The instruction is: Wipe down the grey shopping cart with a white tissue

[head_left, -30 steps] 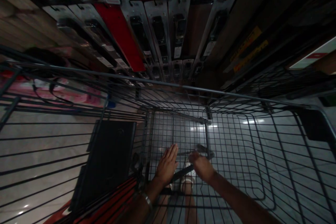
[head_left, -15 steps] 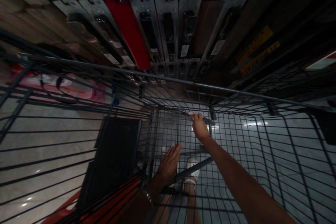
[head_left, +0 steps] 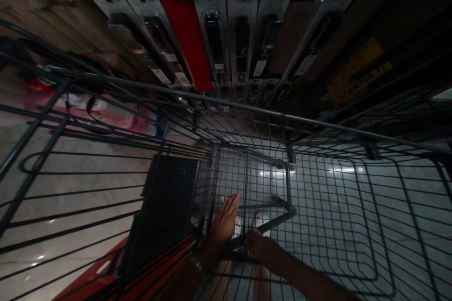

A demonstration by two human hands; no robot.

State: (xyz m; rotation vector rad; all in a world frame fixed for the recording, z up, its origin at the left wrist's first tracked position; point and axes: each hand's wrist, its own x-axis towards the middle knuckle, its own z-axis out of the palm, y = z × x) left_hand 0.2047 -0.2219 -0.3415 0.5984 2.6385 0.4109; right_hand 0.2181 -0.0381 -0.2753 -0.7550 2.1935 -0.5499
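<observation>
My left hand (head_left: pixel 225 223) is stretched out flat inside the wire shopping cart (head_left: pixel 319 197), low over the mesh, fingers together and pointing forward. A bracelet (head_left: pixel 198 264) circles that wrist. Close by on the right is my right hand (head_left: pixel 260 247), its fingers curled closed. A small pale bit shows at its fingertips, too dark and blurred to name. Whether either hand touches the mesh I cannot tell. Beneath the wires are my white shoes (head_left: pixel 262 221) on the floor.
A black panel (head_left: pixel 169 202) with an orange-red part (head_left: pixel 95 265) stands at the cart's left. Beyond the front rail, packaged goods (head_left: pixel 242 37) hang on hooks. Pink packages (head_left: pixel 116 113) lie at far left, and a yellow sign (head_left: pixel 356 73) is at right.
My right hand has drawn back from the far part of the mesh toward my body, beside the left hand. The left hand stays nearly in place. The view has shifted slightly left.
</observation>
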